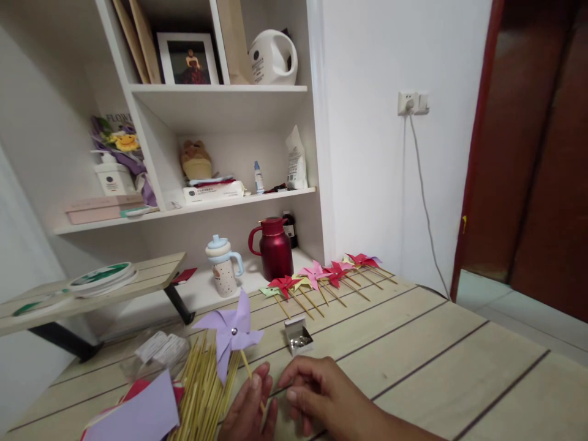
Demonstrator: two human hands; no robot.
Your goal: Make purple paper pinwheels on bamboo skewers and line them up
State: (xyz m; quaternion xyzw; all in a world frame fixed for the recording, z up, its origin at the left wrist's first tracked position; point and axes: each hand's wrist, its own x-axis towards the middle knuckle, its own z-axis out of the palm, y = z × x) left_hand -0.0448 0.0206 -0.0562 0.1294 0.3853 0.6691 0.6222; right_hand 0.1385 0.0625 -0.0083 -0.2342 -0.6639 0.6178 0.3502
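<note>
Looking down from the head camera, the person has a pinwheel-making job well under way on the worktop (413,361). A row of finished pinwheels (328,274), red, pink and pale yellow-green on thin sticks, lies side by side along the far edge near the wall, so a good batch appears complete. A purple pinwheel (231,334) with a shiny pin at its centre stands tilted on its stick just above the hands; it looks assembled or nearly so. What remains seems considerable: a bundle of bare bamboo sticks (202,389) lies at the near left, with a loose sheet of purple paper (138,416) and some red paper beside it, none yet made up. A small open box of pins (297,339) sits just beyond the right hand. The left hand (250,407) is curled narrowly, its fingers closed about the lower part of the purple pinwheel's stick. The right hand (316,395) rests on the worktop just beside it, fingers loosely bent and drawn together toward the stick; whether it pinches anything cannot be told. Behind, a red flask (274,247) and a child's cup (223,265) stand on the lower shelf.
</note>
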